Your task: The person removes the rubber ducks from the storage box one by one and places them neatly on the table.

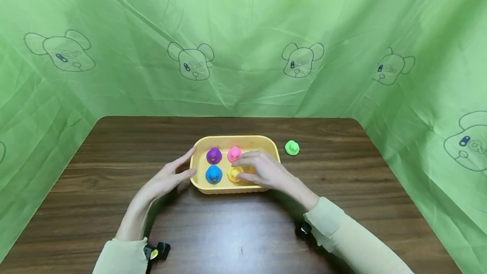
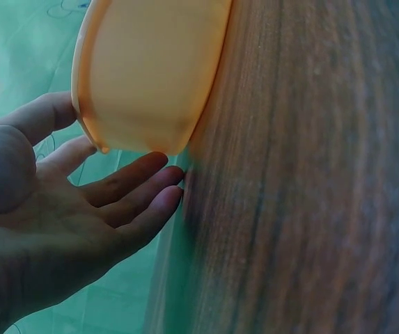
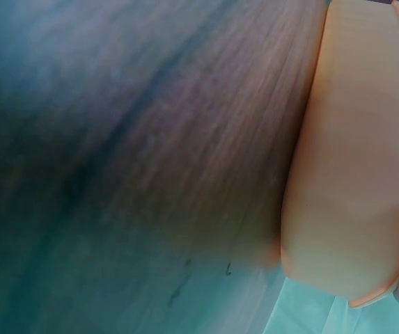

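Note:
A yellow plastic tray (image 1: 201,146) holds several small toy ducks: a purple duck (image 1: 214,155), a pink duck (image 1: 234,154), a blue duck (image 1: 214,174) and a yellow duck (image 1: 233,175). My right hand (image 1: 266,170) reaches over the tray's right part and pinches the yellow duck between thumb and fingers. At the tray's left end is my left hand (image 1: 167,178), its fingers and thumb fairly straight and spread against the rim and end wall. The left wrist view shows this hand (image 2: 81,188) touching the tray (image 2: 154,76). The right wrist view shows mostly the tray's side (image 3: 352,153).
A green duck (image 1: 292,147) sits on the dark wooden table (image 1: 133,147), just right of the tray. Green cloth (image 1: 243,20) with printed bear-like heads hangs behind and at both sides of the table.

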{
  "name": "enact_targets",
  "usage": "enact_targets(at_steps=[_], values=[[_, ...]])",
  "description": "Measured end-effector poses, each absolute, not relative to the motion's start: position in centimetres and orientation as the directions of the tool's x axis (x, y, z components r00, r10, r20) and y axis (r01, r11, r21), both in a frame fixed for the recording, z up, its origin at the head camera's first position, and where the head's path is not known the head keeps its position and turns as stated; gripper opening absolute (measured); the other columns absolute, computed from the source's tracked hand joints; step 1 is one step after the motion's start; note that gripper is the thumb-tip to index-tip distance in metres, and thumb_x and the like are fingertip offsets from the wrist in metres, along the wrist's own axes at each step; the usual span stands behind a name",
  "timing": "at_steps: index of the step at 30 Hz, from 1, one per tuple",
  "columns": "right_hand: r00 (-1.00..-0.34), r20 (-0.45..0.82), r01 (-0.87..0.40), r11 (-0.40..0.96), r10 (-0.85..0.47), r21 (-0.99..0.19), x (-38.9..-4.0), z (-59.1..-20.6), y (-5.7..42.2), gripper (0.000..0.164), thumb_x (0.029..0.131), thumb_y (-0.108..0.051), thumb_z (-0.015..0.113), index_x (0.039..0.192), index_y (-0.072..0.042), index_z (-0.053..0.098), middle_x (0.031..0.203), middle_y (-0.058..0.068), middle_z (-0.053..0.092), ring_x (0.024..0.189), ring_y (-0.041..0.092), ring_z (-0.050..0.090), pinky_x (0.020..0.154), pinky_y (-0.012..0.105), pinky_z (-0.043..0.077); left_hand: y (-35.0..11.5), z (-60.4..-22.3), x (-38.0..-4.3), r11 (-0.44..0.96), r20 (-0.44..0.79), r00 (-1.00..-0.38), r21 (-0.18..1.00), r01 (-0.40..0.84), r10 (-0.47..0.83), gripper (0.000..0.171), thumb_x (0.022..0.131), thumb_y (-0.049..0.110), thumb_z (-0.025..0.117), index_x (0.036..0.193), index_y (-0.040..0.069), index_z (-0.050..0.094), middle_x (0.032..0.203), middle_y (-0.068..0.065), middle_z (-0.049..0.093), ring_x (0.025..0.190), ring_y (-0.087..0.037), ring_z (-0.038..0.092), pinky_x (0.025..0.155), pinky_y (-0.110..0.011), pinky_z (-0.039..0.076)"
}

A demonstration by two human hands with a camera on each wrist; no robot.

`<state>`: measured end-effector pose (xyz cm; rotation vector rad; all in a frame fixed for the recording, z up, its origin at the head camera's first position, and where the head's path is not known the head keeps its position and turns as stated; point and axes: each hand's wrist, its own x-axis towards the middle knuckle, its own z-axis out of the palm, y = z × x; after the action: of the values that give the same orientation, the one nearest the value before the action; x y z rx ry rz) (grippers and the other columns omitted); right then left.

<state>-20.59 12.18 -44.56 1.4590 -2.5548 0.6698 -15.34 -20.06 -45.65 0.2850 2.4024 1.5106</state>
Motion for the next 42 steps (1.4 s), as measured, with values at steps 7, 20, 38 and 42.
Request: enact_targets(at_steps=[7, 20, 38, 42], values=[[-0.499, 0.309, -0.86, 0.419, -0.81, -0.293, -20.63, -44.57, 11.89, 0.024, 0.09, -0.024, 0.081, 0.112, -0.015, 0.079, 0.111, -0.003, 0.079, 0.11, 0.013, 0.072, 0.1, 0.031, 0.055, -20.11, -45.6, -15.29, 0.426, -0.128, -0.937, 0.904, 0.024, 0.324, 0.07, 0.106, 0.028, 0.059, 0.165, 0.026, 0.021, 0.173, -0.011, 0.019, 0.159, -0.04, 0.016, 0.125, -0.063, 0.018], [-0.483, 0.304, -0.871, 0.416, -0.821, -0.26, -20.18, -45.06, 11.76, 0.024, 0.087, -0.028, 0.084, 0.109, -0.017, 0.079, 0.106, -0.005, 0.077, 0.1, 0.008, 0.071, 0.092, 0.028, 0.056, -19.94, -45.8, -14.87, 0.456, -0.139, -0.936, 0.89, 0.025, 0.324, 0.071, 0.106, 0.029, 0.058, 0.166, 0.027, 0.019, 0.169, -0.018, 0.028, 0.149, -0.036, 0.04, 0.117, -0.046, 0.037], [-0.542, 0.243, -0.827, 0.46, -0.804, -0.325, -19.98, -44.83, 11.78, 0.021, 0.089, -0.028, 0.082, 0.107, -0.019, 0.077, 0.105, -0.008, 0.074, 0.096, 0.01, 0.068, 0.091, 0.029, 0.054, -19.94, -45.65, -14.82, 0.481, -0.138, -0.94, 0.876, 0.03, 0.311, 0.07, 0.106, 0.03, 0.057, 0.166, 0.028, 0.02, 0.169, -0.018, 0.029, 0.144, -0.032, 0.042, 0.11, -0.035, 0.04], [-0.547, 0.236, -0.821, 0.46, -0.803, -0.339, -20.02, -44.72, 11.78, 0.021, 0.089, -0.026, 0.083, 0.107, -0.019, 0.078, 0.104, -0.008, 0.075, 0.095, 0.009, 0.068, 0.09, 0.027, 0.055, -19.94, -45.63, -14.81, 0.475, -0.133, -0.941, 0.879, 0.033, 0.311, 0.07, 0.106, 0.03, 0.058, 0.166, 0.028, 0.02, 0.169, -0.018, 0.028, 0.145, -0.033, 0.041, 0.113, -0.042, 0.038]])
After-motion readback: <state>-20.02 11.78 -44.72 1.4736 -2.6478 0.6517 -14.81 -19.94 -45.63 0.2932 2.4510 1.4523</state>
